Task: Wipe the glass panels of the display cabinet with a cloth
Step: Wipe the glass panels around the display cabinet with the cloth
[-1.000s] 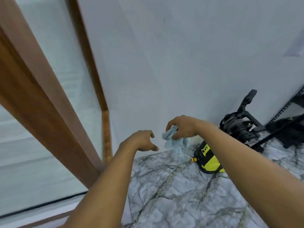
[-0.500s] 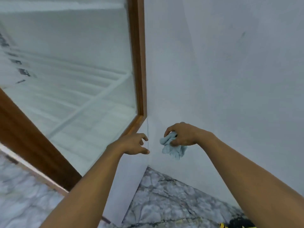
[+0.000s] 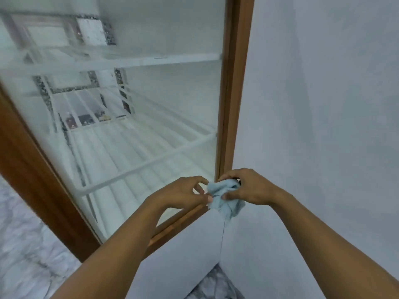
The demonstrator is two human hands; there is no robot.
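Grips the bunched cloth (image 3: 224, 197) in the right hand (image 3: 248, 186), pinches its edge with the left hand (image 3: 181, 193), low beside the wooden frame (image 3: 233, 83). Faces the glass panel (image 3: 140, 104) up-left, upright, nearer the left hand.

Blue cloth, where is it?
In the head view, the light-blue cloth is low in the middle, held between the left hand and right hand, by the brown wooden cabinet frame.
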